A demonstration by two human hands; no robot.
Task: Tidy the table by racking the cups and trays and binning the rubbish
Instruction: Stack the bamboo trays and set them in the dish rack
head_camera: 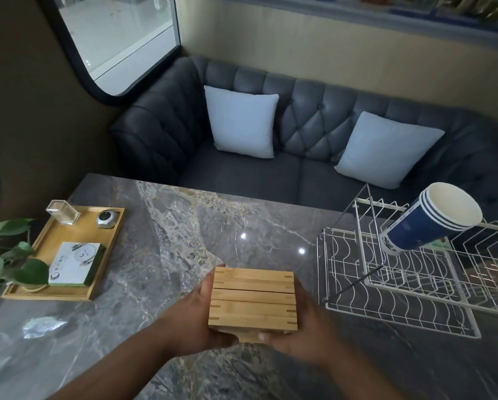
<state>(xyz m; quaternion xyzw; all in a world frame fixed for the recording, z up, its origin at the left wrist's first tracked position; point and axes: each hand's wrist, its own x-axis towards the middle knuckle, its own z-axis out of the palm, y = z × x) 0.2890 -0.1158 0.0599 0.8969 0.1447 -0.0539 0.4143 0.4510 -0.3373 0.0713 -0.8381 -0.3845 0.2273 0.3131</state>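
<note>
Both forearms are reaching in from the near edge, and the left hand (194,319) and right hand (301,327) are clamping a stack of small bamboo trays (252,301) between them. The left fingers are curling round the stack's left side and the right fingers round its right side, with both thumbs pressing at the near lower edge. The stack is being held just above the marble table (169,226), near its front. To the right, a white wire dish rack (415,284) is standing on the table, with nested blue paper cups (423,229) lying tilted in it, mouths facing up and right. At the near left, crumpled clear wrappers (44,326) are lying on the table. Further left, a large bamboo tray (68,235) is carrying a white-and-green box (74,264).
</note>
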